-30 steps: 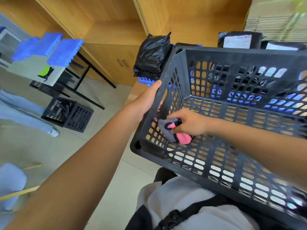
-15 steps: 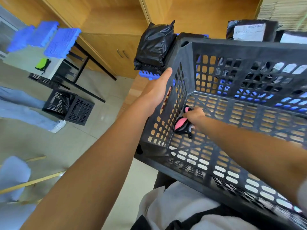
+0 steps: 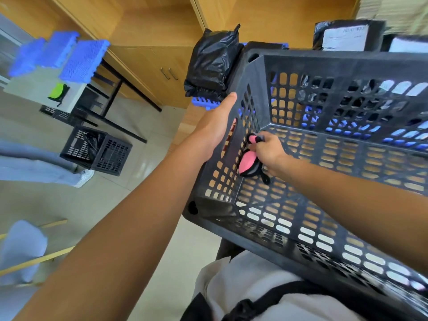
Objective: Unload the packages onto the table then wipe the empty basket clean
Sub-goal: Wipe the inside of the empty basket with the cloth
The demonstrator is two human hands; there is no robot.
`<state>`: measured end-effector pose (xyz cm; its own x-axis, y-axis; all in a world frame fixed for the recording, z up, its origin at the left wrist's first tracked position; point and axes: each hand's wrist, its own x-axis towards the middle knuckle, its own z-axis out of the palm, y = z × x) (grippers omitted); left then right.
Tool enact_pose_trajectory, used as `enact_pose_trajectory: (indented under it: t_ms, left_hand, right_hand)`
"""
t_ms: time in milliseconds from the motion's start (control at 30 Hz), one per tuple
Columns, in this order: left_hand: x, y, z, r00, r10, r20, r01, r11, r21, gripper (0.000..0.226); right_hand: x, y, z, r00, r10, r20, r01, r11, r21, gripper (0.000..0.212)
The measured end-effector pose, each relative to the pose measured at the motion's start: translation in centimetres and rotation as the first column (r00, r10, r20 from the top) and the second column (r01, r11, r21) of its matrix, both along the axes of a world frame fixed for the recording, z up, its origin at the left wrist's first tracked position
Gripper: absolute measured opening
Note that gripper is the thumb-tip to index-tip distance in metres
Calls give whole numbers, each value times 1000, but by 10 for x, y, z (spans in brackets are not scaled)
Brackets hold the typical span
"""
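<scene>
Basket (image 3: 324, 163) empty, tilted toward the person. Left hand (image 3: 214, 128) grips its left wall from outside; right hand (image 3: 266, 151) inside clenches pink-black cloth (image 3: 246, 162) against that wall's inner face, basket floor just right.

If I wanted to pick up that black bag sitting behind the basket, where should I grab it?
Probably by the twisted tail at the top of the black bag, coming down from above. The plastic gathers into a narrow point there, easy to pinch, while the body is wide and puffy. The black basket blocks its right side, so above or left looks clearest.
</scene>
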<state>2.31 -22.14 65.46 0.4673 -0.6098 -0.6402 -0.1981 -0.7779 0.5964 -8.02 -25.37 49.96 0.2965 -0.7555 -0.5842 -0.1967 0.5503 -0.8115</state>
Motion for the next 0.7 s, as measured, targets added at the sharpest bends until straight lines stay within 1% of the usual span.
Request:
enact_pose_trajectory:
  t_ms: [100,200,300,367,433,500,567,633,700]
  left_hand:
    - [2,-1,0,1000,-4,-9,4,1000,-30,86]
    - [2,-1,1,1000,-25,-10,25,999,-27,83]
    - [1,0,1,999,-37,0,37,999,-40,81]
    - [2,-1,0,999,-33,1,33,998,-52,79]
    - [3,-2,-1,999,-44,5,44,997,-67,77]
    - [3,-2,-2,998,-64,-9,64,996,-70,77]
    - [2,-3,-1,996,-87,-11,86,995,-55,77]
    - [2,-11,1,995,-98,29,98,995,-22,78]
    - [-1,-21,6,990,-108,86,108,994,-1,79]
  right_hand:
    - [3,6,15,999,-17,52,22,995,-93,10]
    - [1,11,32,996,-31,80,45,984,-175,9]
    - [0,18,55,990,-33,134,71,955,-288,24]
    - [-2,25,64,987,13,160,49,924,-380,26]
    - [-7,31,72,970,133,205,-36,907,-419,23]
    - [-17,33,72,925,278,259,-164,908,-386,16]
    - [-29,28,66,887,378,266,-283,900,-333,5]
    - [-41,18,57,898,371,237,-318,919,-235,9]
    - [-50,5,45,945,278,174,-259,958,-123,12]
